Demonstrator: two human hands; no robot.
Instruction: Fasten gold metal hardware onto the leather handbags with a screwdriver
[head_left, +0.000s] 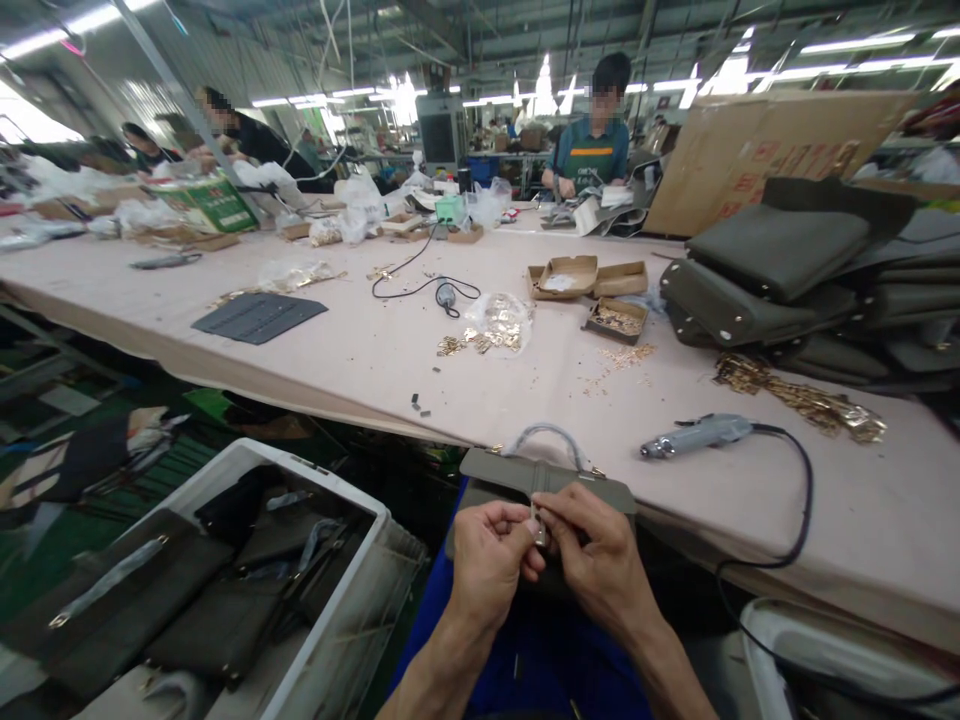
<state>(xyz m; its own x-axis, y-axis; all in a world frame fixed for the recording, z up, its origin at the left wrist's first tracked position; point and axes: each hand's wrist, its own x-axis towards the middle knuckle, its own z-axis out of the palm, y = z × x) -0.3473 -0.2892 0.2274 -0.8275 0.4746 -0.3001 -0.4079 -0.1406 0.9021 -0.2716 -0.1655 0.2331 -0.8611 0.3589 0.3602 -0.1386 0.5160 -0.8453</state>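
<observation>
Our left hand [487, 560] pinches small metal clasp [539, 528] on front strap of grey handbag [547, 478]; fingers closed tight. Our right hand [600, 565] meets it, fingertips closed on same clasp. Handbag leans against table [375, 360] edge just above hands. Electric screwdriver [697, 435] lies up-right of right hand. White bin [225, 470] with more bags sits left of left hand.

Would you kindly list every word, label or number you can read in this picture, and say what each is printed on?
No text here can be read with certainty.
Tilted cardboard box: red printed characters, too blurred to read.
Green carton: pale printing, too small to read.
Handbag at the left hand and right hand: no lettering visible.
Electric screwdriver: no label visible.
</observation>
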